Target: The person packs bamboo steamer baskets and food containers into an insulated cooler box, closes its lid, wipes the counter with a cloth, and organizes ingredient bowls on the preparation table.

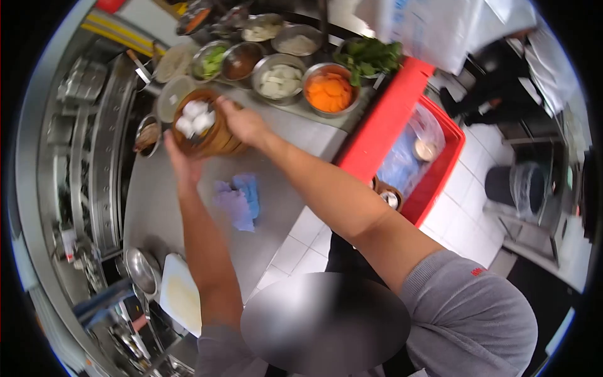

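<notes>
Both my hands are wrapped round a brown wooden bucket [221,135], held tilted over the steel worktop, its mouth towards the far left. White rounded pieces [196,118] lie inside; their kind is not clear. My left hand [182,162] grips the near left side, with its fingers partly hidden. On the right side of the rim is my right hand [244,123], thumb on top. Just beyond the bucket stands a pale, translucent bowl [174,94]. A crumpled blue and purple cloth [239,200] lies on the worktop nearer to me.
Metal bowls line the back, with carrot slices [328,92], white slices [281,81] and leafy greens [369,58]. A red crate [453,141] with a plastic bag stands at the right. A white cutting board [179,292] lies front left. Another person [502,81] stands at far right.
</notes>
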A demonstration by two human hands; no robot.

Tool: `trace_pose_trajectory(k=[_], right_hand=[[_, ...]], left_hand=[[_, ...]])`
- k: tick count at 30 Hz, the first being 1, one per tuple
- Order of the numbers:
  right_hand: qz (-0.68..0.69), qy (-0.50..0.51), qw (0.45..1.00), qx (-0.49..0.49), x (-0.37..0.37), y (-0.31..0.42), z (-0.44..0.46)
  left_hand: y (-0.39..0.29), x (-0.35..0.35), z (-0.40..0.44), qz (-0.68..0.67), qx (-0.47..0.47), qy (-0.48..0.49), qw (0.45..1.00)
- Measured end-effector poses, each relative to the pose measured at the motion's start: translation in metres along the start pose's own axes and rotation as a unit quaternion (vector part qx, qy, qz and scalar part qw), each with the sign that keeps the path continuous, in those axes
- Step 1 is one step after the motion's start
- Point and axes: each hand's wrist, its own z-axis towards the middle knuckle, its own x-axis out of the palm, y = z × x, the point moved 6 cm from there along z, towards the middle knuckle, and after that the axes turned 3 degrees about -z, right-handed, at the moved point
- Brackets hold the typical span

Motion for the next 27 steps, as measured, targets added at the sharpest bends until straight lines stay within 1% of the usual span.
trace_pose_trajectory(k=[1,2,3,4,6,8,10,12,14,15,17,20,22,23,24,25,26,27], right_hand=[[0.0,0.005,1.0,0.007,0.005,-0.007,-0.008],[0.001,0.003,1.0,0.018,0.009,-0.014,-0.014],[-0.011,-0.013,0.999,0.04,0.017,-0.02,-0.012],[-0.022,-0.027,0.997,0.062,0.02,-0.029,-0.011],[0.033,-0.006,0.994,0.1,0.011,-0.017,-0.042],[0.039,0.014,0.997,0.067,0.01,-0.009,-0.055],[0.039,-0.02,0.998,0.041,0.016,0.0,-0.066],[0.024,-0.018,0.999,-0.027,0.001,0.029,-0.112],[0.012,0.034,0.996,-0.082,-0.018,0.052,-0.167],[0.016,0.041,0.995,-0.085,-0.03,0.052,-0.191],[0.005,0.059,0.985,-0.16,-0.053,0.055,-0.243],[0.005,0.077,0.986,-0.146,-0.097,0.021,-0.305],[-0.006,0.115,0.98,-0.162,-0.138,-0.017,-0.338],[0.038,0.085,0.99,-0.101,-0.163,-0.043,-0.35],[0.081,0.051,0.995,-0.041,-0.188,-0.071,-0.362],[-0.013,0.087,0.994,-0.062,-0.208,-0.093,-0.371],[-0.019,0.085,0.995,-0.044,-0.234,-0.121,-0.377],[-0.026,0.084,0.996,-0.025,-0.261,-0.149,-0.383]], left_hand=[[-0.001,-0.003,-0.013,-0.005,-0.004,-0.037,0.999],[-0.003,0.002,-0.027,-0.01,-0.025,0.008,1.0],[-0.001,0.002,-0.037,-0.028,-0.059,0.024,0.998],[-0.003,0.021,-0.056,-0.018,-0.071,0.015,0.997],[0.005,0.01,-0.062,-0.023,-0.074,-0.038,0.996],[0.001,0.011,-0.075,-0.007,-0.029,-0.052,0.998],[-0.021,0.023,-0.103,0.029,0.031,-0.07,0.997],[-0.044,0.033,-0.147,0.012,0.075,-0.115,0.99],[-0.07,0.065,-0.203,0.058,0.15,-0.134,0.978],[-0.076,0.088,-0.233,0.057,0.155,-0.181,0.97],[-0.077,0.127,-0.291,0.057,0.167,-0.258,0.95],[-0.046,0.202,-0.358,0.065,0.157,-0.315,0.934],[-0.01,0.221,-0.386,0.112,0.13,-0.315,0.934],[0.017,0.246,-0.391,0.069,0.082,-0.303,0.947],[0.044,0.272,-0.39,0.079,0.088,-0.224,0.968],[0.077,0.279,-0.389,0.046,0.066,-0.205,0.975],[0.107,0.322,-0.386,0.047,0.014,-0.295,0.954],[0.151,0.304,-0.38,0.029,-0.005,-0.223,0.974]])
